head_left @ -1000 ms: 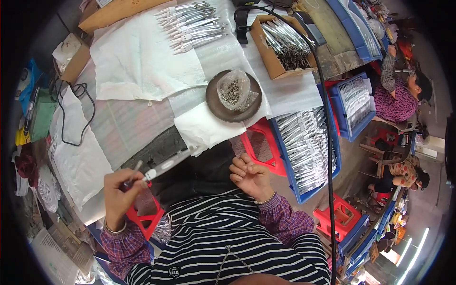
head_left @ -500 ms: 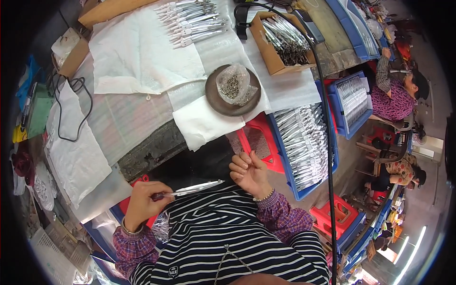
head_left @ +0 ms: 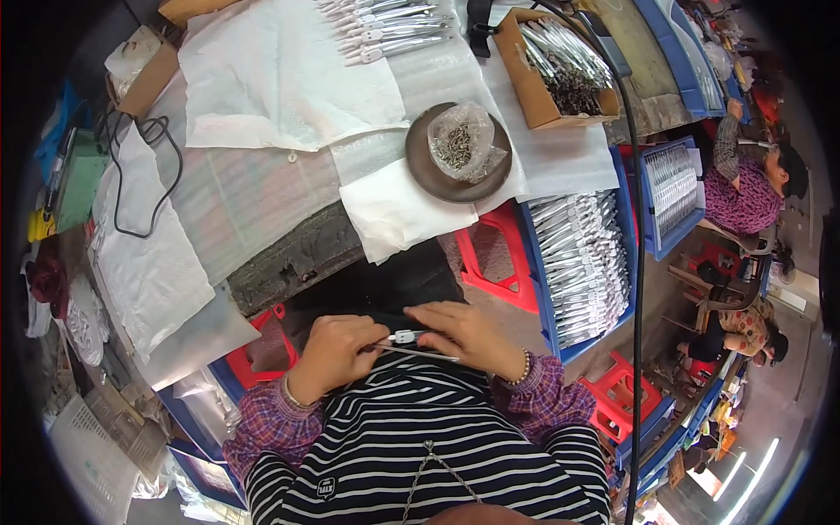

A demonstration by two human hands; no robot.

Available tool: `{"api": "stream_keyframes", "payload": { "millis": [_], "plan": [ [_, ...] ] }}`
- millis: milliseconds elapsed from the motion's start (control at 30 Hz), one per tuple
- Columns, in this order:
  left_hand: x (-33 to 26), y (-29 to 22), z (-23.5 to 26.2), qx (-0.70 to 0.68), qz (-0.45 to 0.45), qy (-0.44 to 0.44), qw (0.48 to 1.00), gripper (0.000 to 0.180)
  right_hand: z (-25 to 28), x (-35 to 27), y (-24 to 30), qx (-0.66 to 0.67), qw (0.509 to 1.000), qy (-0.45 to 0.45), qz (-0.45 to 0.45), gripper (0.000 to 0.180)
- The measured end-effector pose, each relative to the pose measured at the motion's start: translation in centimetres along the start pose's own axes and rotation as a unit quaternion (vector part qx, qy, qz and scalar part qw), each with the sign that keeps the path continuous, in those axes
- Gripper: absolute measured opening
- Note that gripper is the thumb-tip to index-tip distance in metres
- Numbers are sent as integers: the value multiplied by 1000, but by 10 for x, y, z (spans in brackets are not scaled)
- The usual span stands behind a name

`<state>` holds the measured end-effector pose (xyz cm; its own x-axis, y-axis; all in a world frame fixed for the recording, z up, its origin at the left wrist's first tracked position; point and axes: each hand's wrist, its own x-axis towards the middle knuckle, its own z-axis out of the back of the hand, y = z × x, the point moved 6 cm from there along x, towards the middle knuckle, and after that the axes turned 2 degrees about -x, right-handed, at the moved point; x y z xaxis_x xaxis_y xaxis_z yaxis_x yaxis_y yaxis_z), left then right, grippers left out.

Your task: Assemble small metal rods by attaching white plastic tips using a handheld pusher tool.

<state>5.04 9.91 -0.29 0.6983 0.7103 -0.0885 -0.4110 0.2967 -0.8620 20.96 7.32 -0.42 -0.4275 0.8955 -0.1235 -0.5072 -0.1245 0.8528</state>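
Close above my striped lap, my two hands meet at a slim silver metal piece (head_left: 429,353) with a white rounded end (head_left: 404,336). My left hand (head_left: 341,352) is closed in a pinch at its left side; the fingertips partly hide what they grip. From the right, my right hand (head_left: 471,336) holds the piece between thumb and fingers, the fingers fairly straight and together. Beyond the hands, a round brown dish (head_left: 429,179) on the table bears a clear plastic bag (head_left: 459,144) of small metal parts.
Similar silver pieces (head_left: 389,35) lie in a row on the table. A cardboard box (head_left: 547,109) and a blue tray (head_left: 573,354) hold many more. Red stools (head_left: 621,398) stand nearby. A black cable (head_left: 639,332) crosses the right side. Two people (head_left: 739,197) sit at the far right.
My hands were apart, the left holding a silver piece with a dark end and the right raised with curled fingers. Now they have come together at the piece. The view has shifted slightly.
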Motion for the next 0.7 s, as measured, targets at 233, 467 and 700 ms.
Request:
{"api": "stream_keyframes", "payload": {
  "millis": [233, 467, 700],
  "plan": [
    [4, 4, -12, -63, 20, -43, 997, 15, -15, -10, -14, -61, 995, 79, -26, 34],
    [-27, 26, -48, -721, 341, 96, 595, 45, 7, -25, 13, -211, 954, -29, 211, 26],
    [-38, 14, -55, -818, 277, 105, 493, 51, 2, -34, 15, -201, 945, 2, 256, 30]
  ]
}}
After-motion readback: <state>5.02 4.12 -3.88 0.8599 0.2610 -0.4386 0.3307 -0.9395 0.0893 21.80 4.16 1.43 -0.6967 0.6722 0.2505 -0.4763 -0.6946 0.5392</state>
